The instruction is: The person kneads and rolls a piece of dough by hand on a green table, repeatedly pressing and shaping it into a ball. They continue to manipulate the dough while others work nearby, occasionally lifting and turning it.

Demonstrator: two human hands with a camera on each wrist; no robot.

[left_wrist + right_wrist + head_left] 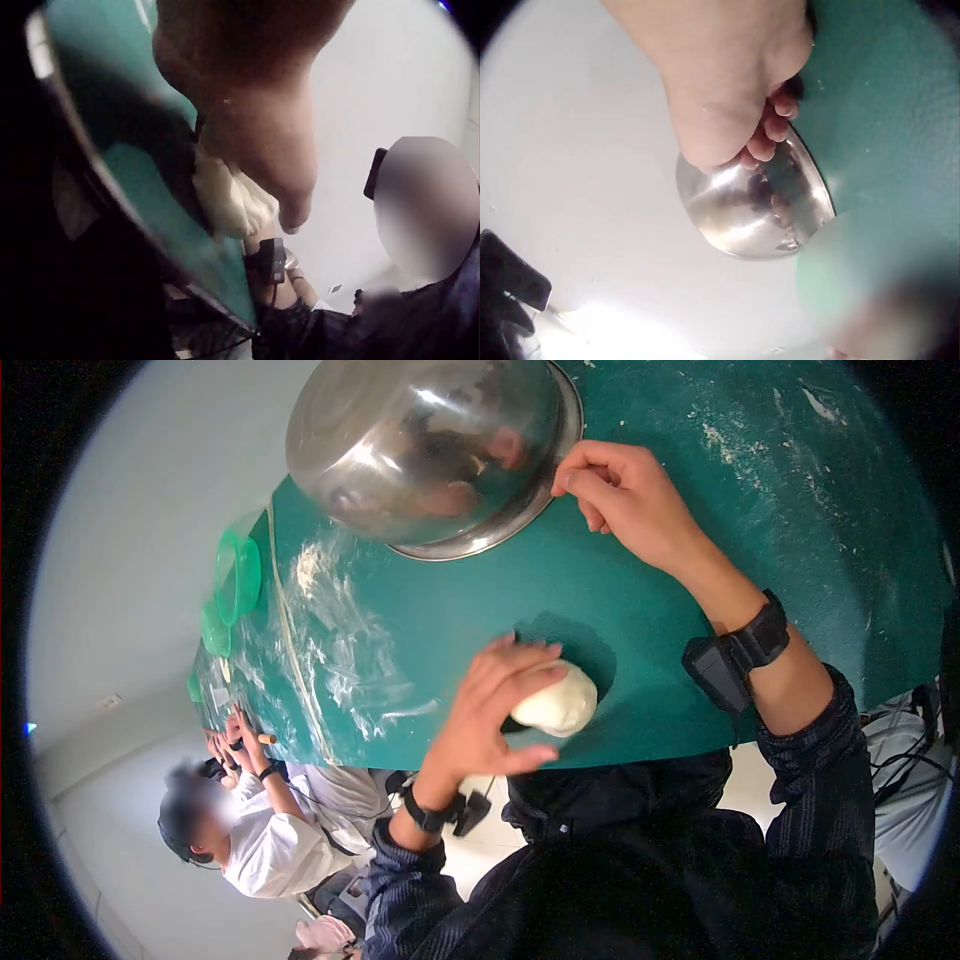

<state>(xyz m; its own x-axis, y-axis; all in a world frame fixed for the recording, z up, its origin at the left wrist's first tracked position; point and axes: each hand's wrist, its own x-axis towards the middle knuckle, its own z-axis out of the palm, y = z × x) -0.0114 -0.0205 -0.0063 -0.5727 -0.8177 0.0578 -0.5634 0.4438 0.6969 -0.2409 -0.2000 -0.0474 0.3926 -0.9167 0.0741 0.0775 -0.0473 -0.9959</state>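
In the head view a smooth, pale dough ball (565, 702) lies near the edge of the green table. My left hand (490, 705) cups it from the left, fingers over its far side and thumb along its near side. The left wrist view shows the dough (232, 199) partly hidden behind that hand (255, 127). Farther forward, a shiny metal bowl (430, 440) is turned bottom up. My right hand (630, 500) pinches at its rim with thumb and forefinger. Its other fingers are curled, overlapping the bowl (757, 217) in the right wrist view.
Flour streaks (340, 650) and dough crumbs mark the green tabletop (650, 660) on both sides. Green plastic containers (238, 575) stand by the left edge. Another person in a white shirt (285, 850) works at the table on the left.
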